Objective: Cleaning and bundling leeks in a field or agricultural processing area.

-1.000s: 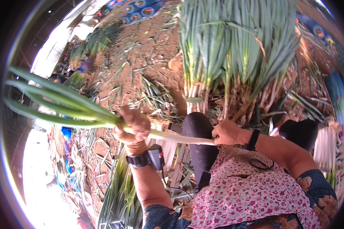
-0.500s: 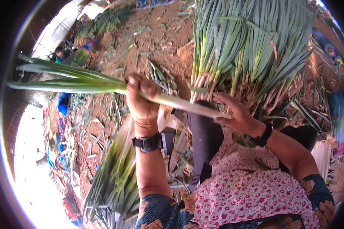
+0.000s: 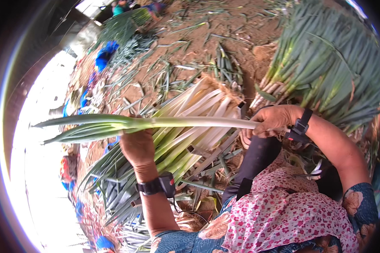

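Note:
A long leek (image 3: 198, 122) lies nearly level across the view, its green leaves to the left and its white end to the right. My left hand (image 3: 137, 147) holds it from below where the leaves begin, the fingers partly hidden behind the stalk. At the white end, my right hand (image 3: 276, 120) grips the leek with bent fingers. Beneath the stalk, a pile of cleaned leeks (image 3: 217, 101) lies at a slant, with pale roots toward the far right and green leaves toward the near left. Dark bar ends show beside this pile.
A large heap of leeks (image 3: 337, 67) with brownish root ends lies at the far right. Loose leaf scraps (image 3: 183, 46) litter the brown ground. Farther left are another green heap (image 3: 124, 27) and a blue cloth or bag (image 3: 106, 56). My dark-clad leg (image 3: 259, 158) is beside the pile.
The view has swung left, bringing the cleaned pile into full sight. Both hands have carried the leek over that pile, and it has turned from slanted to nearly level.

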A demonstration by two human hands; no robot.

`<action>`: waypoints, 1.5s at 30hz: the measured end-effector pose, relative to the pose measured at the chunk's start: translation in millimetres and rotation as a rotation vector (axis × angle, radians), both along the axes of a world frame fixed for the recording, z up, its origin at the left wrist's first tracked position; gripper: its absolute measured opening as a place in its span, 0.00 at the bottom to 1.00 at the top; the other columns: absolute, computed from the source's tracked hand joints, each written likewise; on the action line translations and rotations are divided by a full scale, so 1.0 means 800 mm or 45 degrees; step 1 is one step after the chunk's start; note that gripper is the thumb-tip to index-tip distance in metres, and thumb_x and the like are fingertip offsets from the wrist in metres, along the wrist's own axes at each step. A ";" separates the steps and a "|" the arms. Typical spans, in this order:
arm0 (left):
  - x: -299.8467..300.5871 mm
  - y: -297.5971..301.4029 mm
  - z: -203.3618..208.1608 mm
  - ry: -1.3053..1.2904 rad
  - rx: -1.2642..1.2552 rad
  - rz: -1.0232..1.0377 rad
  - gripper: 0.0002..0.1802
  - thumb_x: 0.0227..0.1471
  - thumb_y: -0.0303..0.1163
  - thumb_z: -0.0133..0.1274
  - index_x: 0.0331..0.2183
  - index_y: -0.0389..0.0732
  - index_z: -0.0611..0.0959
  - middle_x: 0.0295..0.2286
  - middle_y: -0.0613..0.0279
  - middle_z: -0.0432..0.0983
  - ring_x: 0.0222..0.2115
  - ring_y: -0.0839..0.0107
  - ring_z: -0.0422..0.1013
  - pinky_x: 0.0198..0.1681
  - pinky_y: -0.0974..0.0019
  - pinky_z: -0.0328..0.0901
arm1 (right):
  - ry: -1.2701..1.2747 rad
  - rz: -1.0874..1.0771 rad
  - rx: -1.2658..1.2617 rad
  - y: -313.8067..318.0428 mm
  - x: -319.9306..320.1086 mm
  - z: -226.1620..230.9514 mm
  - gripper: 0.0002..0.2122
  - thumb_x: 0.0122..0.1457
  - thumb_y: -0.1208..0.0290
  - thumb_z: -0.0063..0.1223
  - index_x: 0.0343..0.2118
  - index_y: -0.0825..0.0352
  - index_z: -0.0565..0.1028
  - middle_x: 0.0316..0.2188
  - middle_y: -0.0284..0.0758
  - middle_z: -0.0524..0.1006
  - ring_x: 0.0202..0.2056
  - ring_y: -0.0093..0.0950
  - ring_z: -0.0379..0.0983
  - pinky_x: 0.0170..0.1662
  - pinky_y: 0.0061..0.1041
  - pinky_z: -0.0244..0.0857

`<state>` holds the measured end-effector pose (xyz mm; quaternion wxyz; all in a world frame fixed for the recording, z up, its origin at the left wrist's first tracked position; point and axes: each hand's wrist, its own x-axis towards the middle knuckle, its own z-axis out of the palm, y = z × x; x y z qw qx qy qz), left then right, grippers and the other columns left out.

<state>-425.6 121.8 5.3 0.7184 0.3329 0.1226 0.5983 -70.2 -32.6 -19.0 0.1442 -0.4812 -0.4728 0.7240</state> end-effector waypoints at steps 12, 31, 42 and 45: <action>-0.075 -0.054 -0.062 0.256 -0.348 0.309 0.19 0.52 0.45 0.51 0.42 0.44 0.73 0.37 0.60 0.73 0.39 0.67 0.70 0.44 0.59 0.67 | -0.547 0.147 0.510 0.104 -0.004 -0.020 0.13 0.49 0.68 0.58 0.37 0.69 0.75 0.25 0.29 0.76 0.24 0.18 0.69 0.30 0.20 0.63; -0.125 -0.145 -0.121 1.715 -0.042 -0.445 0.16 0.54 0.41 0.48 0.37 0.40 0.80 0.19 0.60 0.74 0.19 0.67 0.71 0.30 0.65 0.67 | -0.442 0.065 0.739 0.023 -0.014 -0.015 0.17 0.47 0.64 0.60 0.37 0.70 0.76 0.23 0.36 0.76 0.26 0.21 0.69 0.33 0.24 0.63; -0.077 -0.163 -0.093 2.070 0.785 0.610 0.09 0.40 0.28 0.58 0.24 0.41 0.74 0.22 0.61 0.72 0.25 0.64 0.68 0.32 0.66 0.62 | -0.697 0.035 0.947 0.011 -0.009 -0.019 0.17 0.46 0.62 0.60 0.37 0.66 0.76 0.23 0.41 0.77 0.26 0.30 0.73 0.33 0.26 0.64; -0.035 -0.120 -0.004 2.327 1.518 0.704 0.26 0.36 0.32 0.61 0.42 0.44 0.76 0.36 0.54 0.72 0.42 0.56 0.65 0.52 0.54 0.53 | -0.737 0.031 1.070 0.012 -0.009 -0.022 0.16 0.48 0.60 0.57 0.37 0.64 0.77 0.26 0.41 0.77 0.29 0.36 0.74 0.34 0.29 0.65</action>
